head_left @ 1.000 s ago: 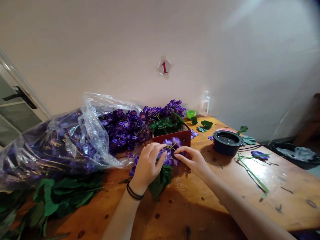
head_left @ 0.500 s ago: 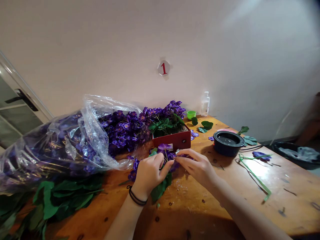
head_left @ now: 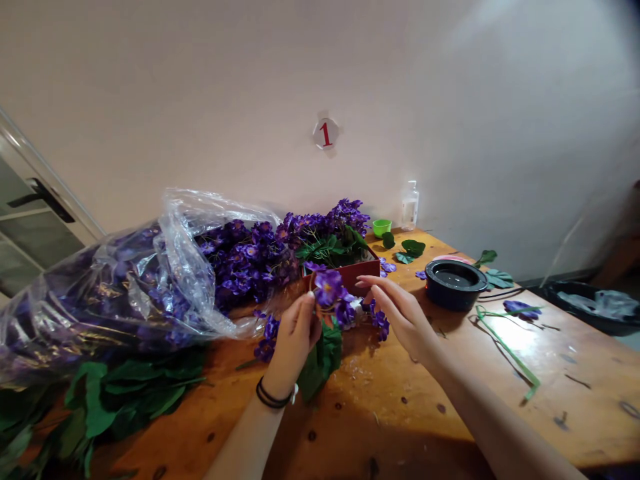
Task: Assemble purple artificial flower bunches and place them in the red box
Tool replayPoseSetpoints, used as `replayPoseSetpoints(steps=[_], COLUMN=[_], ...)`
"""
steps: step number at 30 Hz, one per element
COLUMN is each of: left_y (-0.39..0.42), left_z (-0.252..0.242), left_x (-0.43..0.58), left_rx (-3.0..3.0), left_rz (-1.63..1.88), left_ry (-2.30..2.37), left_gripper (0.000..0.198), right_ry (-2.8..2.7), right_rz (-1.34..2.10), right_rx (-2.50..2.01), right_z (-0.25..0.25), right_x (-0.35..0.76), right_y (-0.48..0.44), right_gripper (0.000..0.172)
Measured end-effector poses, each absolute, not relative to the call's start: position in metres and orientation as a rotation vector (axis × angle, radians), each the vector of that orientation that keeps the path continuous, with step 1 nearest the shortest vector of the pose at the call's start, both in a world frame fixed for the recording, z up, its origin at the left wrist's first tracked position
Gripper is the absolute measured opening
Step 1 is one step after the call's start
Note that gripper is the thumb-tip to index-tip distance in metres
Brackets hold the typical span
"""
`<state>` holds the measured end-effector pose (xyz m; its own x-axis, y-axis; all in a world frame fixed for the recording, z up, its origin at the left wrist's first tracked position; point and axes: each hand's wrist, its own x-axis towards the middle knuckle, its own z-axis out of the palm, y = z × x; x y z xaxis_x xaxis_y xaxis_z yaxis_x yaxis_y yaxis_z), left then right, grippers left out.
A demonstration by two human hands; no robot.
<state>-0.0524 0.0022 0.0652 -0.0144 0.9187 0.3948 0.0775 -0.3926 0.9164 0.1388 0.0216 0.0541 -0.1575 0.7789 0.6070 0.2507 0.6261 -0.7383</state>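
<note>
At the far left stands a pale door with a black lever handle (head_left: 43,203). Beside it, a clear crumpled plastic bag (head_left: 190,230) lies on the wooden counter (head_left: 560,413), stuffed with bunches of purple artificial flowers, and more purple blooms (head_left: 245,263) spill from its mouth. Below the bag sits a heap of green fabric leaves (head_left: 115,400).

Your left hand (head_left: 293,347), with black cord bands (head_left: 273,395) around the wrist, is closed around the stem of a purple artificial flower sprig (head_left: 330,297), which you hold up in front of a red rectangular box (head_left: 355,277). Green leaves (head_left: 320,360) hang just below that hand. Your right hand (head_left: 400,313) is open, not gripping anything, its fingers extended toward the sprig and its fingertips (head_left: 363,282) just beside the blooms.

Farther right, a small green cup (head_left: 381,227) and a clear pump bottle (head_left: 410,207) stand against the white wall, near a few loose green leaves (head_left: 407,248). A round black dish holding water (head_left: 455,283) sits on the counter, and past it lie a long green stem (head_left: 507,353) and a single purple bloom (head_left: 521,307). At the far right, a black bin (head_left: 585,303) holds grey plastic.
</note>
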Motion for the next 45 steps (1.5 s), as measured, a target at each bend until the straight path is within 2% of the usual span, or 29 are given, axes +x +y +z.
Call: replayPoseSetpoints(steps=[4, 8, 12, 15, 19, 24, 27, 30, 36, 40, 42, 45], left_y=[-0.003, -0.004, -0.002, -0.004, -0.006, -0.004, -0.002, -0.001, 0.003, 0.007, 0.009, 0.01], left_z=[0.063, 0.048, 0.036, 0.034, 0.036, 0.04, 0.043, 0.046, 0.049, 0.044, 0.037, 0.03], left_x=[-0.038, -0.021, -0.018, -0.018, -0.015, -0.02, -0.026, -0.03, -0.033, -0.036, -0.038, -0.041], left_rx=[1.148, 1.029, 1.074, 1.226, 1.339, 1.375, 1.362, 1.348, 1.451, 1.953, 2.291, 2.513], left_rz=[1.39, 1.313, 1.184, 1.017, 0.983, 0.954, 0.95, 0.899, 0.817, 0.875, 0.793, 0.459], left_ry=[0.738, 0.796, 0.87, 0.795, 0.684, 0.647, 0.674, 0.74, 0.959, 1.443, 1.747, 2.016], left_gripper=[0.045, 0.044, 0.046, 0.052, 0.056, 0.054, 0.053, 0.052, 0.051, 0.049, 0.039, 0.017], right_ry=[-1.862, -1.791, -1.647, -1.478, -1.337, -1.341, -1.307, -1.217, -1.044, -1.088, -1.124, -1.153], right_rz=[1.104, 1.3, 1.28, 1.122, 0.901, 1.194, 1.298, 1.304, 1.409, 1.352, 1.281, 1.202], right_rx=[-0.813, -0.606, -0.63, -0.664, -0.652, -0.504, -0.518, -0.631, -0.702, -0.839, -0.919, -0.98], right_z=[0.048, 0.036, 0.027, 0.028, 0.039, 0.053, 0.058, 0.059, 0.051, 0.053, 0.058, 0.062], right_x=[0.131, 0.111, 0.107, 0.113, 0.123, 0.129, 0.127, 0.122, 0.117, 0.122, 0.126, 0.129], right_y=[0.02, 0.012, 0.017, 0.023, 0.018, 0.007, 0.007, 0.008, 0.012, 0.015, 0.015, 0.015], right_gripper=[0.052, 0.037, 0.032, 0.04, 0.053, 0.056, 0.046, 0.03, 0.027, 0.02, 0.022, 0.024])
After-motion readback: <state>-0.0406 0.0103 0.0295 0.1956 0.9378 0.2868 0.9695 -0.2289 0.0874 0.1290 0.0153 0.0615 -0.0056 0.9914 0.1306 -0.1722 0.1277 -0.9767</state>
